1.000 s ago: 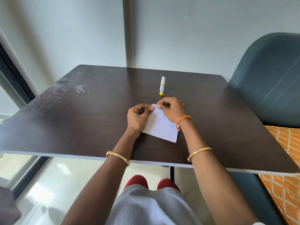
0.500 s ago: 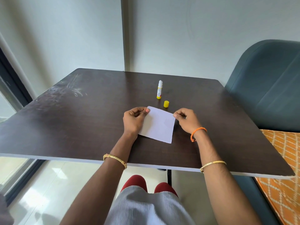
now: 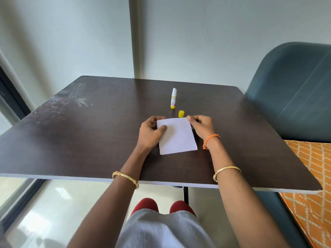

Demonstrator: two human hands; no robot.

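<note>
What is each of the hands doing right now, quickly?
Left hand: grips the paper at its far left corner, thumb on top.
Right hand: pinches the paper's far right corner.

White paper [image 3: 177, 138] in left hand [image 3: 150, 134] and right hand [image 3: 202, 127], on dark table [image 3: 86, 140]

The paper [image 3: 177, 138] lies on the table [image 3: 86, 140], left hand [image 3: 150, 134] on its left edge, right hand [image 3: 201, 127] at its far right corner. Just behind it sits the cap [image 3: 181, 113]; farther back (slightly left) stands the glue stick [image 3: 173, 98].
</note>
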